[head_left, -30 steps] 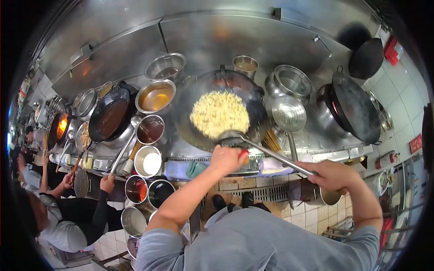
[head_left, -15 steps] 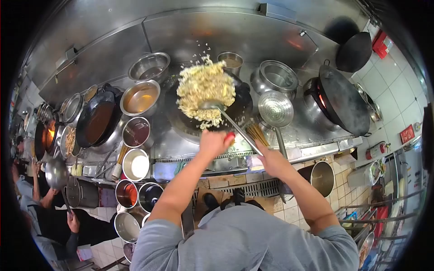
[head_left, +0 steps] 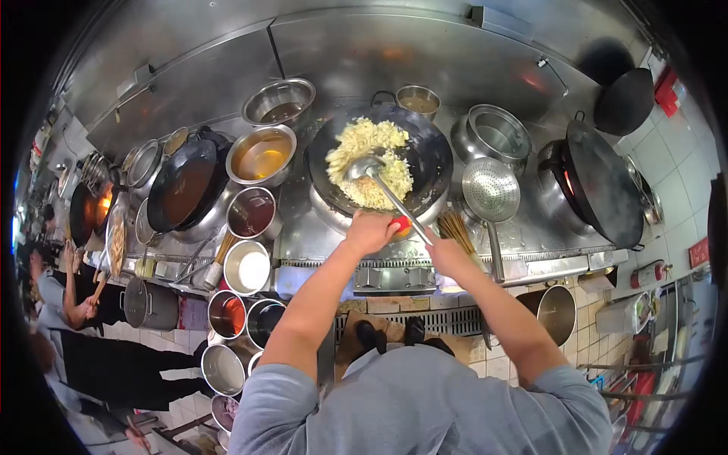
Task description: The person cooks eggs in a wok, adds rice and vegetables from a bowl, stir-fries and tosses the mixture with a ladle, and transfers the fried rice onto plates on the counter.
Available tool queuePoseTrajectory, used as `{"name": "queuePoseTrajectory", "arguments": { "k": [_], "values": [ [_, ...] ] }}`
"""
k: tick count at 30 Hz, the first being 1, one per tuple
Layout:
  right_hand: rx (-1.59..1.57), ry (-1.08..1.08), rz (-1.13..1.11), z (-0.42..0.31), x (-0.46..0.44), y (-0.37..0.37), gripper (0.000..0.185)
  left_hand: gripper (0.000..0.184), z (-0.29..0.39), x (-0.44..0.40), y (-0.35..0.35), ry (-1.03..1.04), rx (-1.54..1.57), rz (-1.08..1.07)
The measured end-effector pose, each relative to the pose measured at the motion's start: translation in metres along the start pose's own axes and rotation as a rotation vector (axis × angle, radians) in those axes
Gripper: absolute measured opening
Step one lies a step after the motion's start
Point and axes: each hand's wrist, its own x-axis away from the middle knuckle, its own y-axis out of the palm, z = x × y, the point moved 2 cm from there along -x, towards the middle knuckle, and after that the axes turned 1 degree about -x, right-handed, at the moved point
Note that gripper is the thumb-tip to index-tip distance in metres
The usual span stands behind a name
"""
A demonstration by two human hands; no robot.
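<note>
Rice [head_left: 394,178], yellow-white: lies inside the central wok, spread over the middle and the far-left part of its floor.

Observations, by descending size:
- Steel counter [head_left: 299,236]: carries the cookware.
- Central wok [head_left: 436,155]: dark, upright, directly ahead of the person; loop handle at far rim.
- Right-side wok [head_left: 607,186]: dark, tilted, well apart from the central wok.
- Steel bowl [head_left: 279,176]: amber liquid inside; left of the central wok.
- Perforated strainer [head_left: 491,186]: just right of the central wok, handle towards the person.
- Ladle [head_left: 364,165]: bowl down among the rice, handle sloping back over the near rim.
- Left hand [head_left: 369,233]: at the wok's near rim, fingers curled narrow; exact grip cannot be told. Red item [head_left: 402,224] just beside it.
- Right hand [head_left: 451,256]: fingers closed around the ladle's handle end.
- Bamboo sticks [head_left: 456,230]: bundle near the right hand.
</note>
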Motion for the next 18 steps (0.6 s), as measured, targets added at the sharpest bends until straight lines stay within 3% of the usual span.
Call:
{"name": "queuePoseTrajectory", "arguments": {
  "k": [2,4,5,7,9,10,11,14,16,18],
  "values": [
    [0.037,0.026,-0.087,0.011,0.035,-0.042,0.048,0.037,-0.002,-0.009,0.013,-0.065,-0.027,-0.282],
    [0.047,0.064,-0.124,0.034,0.049,-0.086,0.046,0.039,-0.006,-0.011,0.023,-0.061,-0.021,-0.294],
    [0.086,0.100,-0.152,0.040,0.045,-0.102,0.043,0.039,-0.007,-0.012,0.026,-0.060,-0.023,-0.223],
    [0.028,0.017,0.071,0.046,0.016,-0.099,0.039,0.039,-0.009,-0.010,0.035,-0.053,-0.012,-0.114],
    [-0.096,0.178,0.156,0.023,-0.030,-0.068,0.038,0.041,-0.007,-0.016,0.032,-0.073,-0.024,-0.209],
    [-0.148,0.163,0.163,0.033,-0.068,-0.026,0.036,0.043,-0.007,-0.020,0.031,-0.092,-0.042,-0.291],
    [-0.089,0.152,0.110,0.009,-0.074,-0.014,0.037,0.045,-0.012,-0.020,0.039,-0.067,-0.033,-0.237],
    [-0.174,0.037,0.052,-0.013,-0.025,-0.006,0.041,0.044,-0.001,-0.013,0.037,-0.057,-0.040,-0.123],
    [-0.169,-0.165,0.102,0.033,0.014,-0.016,0.048,0.043,0.007,-0.007,0.030,-0.032,-0.053,-0.096],
    [-0.183,-0.030,0.023,0.032,0.057,-0.056,0.055,0.043,0.008,-0.009,0.033,-0.006,-0.061,-0.083]
  ]
}}
